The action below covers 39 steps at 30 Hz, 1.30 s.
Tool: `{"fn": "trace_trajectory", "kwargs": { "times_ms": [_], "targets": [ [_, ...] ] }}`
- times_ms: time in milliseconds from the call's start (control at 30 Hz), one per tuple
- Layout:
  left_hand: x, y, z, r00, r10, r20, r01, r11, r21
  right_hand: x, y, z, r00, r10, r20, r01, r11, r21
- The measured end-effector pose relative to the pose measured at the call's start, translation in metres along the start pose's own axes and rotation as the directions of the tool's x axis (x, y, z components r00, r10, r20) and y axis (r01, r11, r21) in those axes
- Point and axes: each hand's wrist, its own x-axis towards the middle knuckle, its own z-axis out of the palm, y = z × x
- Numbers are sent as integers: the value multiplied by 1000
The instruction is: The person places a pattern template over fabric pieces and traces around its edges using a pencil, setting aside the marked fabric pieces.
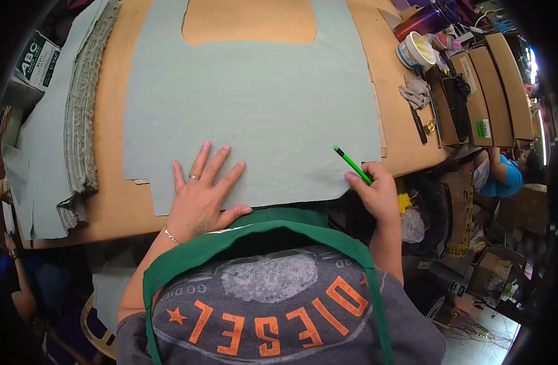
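A pale grey-green cloth panel [248, 109] with a squared cut-out at its far edge lies flat before me. My left hand [206, 191] rests on its near part, fingers spread and palm down. Near the panel's right front corner, my right hand [376, 191] is closed around a bright green pencil [354, 166]. The pencil slants up and to the left over the cloth, its black-banded end pointing away from me. Part of the right hand's grip is hidden behind its own fingers.
A thick stack of grey-green cloth [81, 109] lies along the left of the wooden table [251, 21]. At the right stand a white tub [416, 50], a purple bottle [426, 19], a black pen [418, 126] and cardboard boxes [492, 85]. A person in blue [506, 176] is beyond.
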Motion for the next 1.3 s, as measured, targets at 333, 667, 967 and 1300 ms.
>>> {"fn": "trace_trajectory", "kwargs": {
  "times_ms": [333, 667, 967, 1300],
  "targets": [
    [2, -35, -9, 946, -160, -282, 158, 987, -28, 19, 15, -43, 952, 299, -70, -302, 953, -38],
    [-9, -129, -37, 575, -735, -359, 567, 675, -472, 87, 72, -14, 940, 335, -63, -321, 933, 160],
    [-9, -145, -24, 559, -671, -487, 453, 739, -498, 112, 49, -16, 918, 350, 186, -383, 659, 648],
    [-10, -149, -14, 483, -616, -623, 557, 765, -324, 153, 55, -12, 889, 199, 413, -458, 415, 786]
  ]
}}
